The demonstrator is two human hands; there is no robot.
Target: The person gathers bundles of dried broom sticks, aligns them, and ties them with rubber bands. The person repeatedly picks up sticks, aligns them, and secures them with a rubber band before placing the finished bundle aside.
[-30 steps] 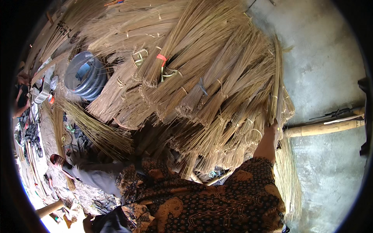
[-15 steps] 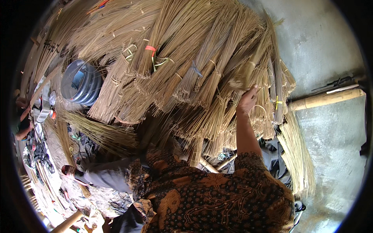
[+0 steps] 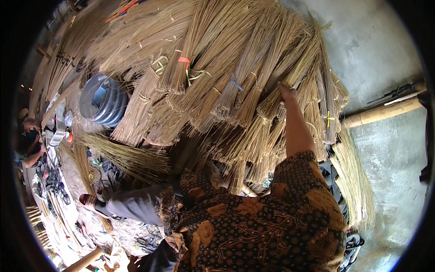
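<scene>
My right hand (image 3: 287, 93) reaches forward to the right side of the pile and grips a bundle of dry, thin stalks (image 3: 271, 106) near its cut end. Its fingers are bent against the stalks and partly hidden. This bundle lies slanted on top of others, cut end toward me. Around it are more tied bundles, one with a blue tie (image 3: 235, 82), another with a red tie (image 3: 184, 60), and one with a yellow tie (image 3: 330, 119). My left hand does not show.
Left of the pile stands a ribbed grey bucket (image 3: 111, 102). A loose bundle (image 3: 122, 152) lies on the littered floor. Bamboo poles (image 3: 383, 113) rest along the grey wall (image 3: 385, 181) at right. At far left another person's arm (image 3: 35, 156) shows.
The bundle at my right hand, blurred and raised before, now lies lower and slanted on the pile. My right arm stretches farther forward. The whole view has shifted slightly.
</scene>
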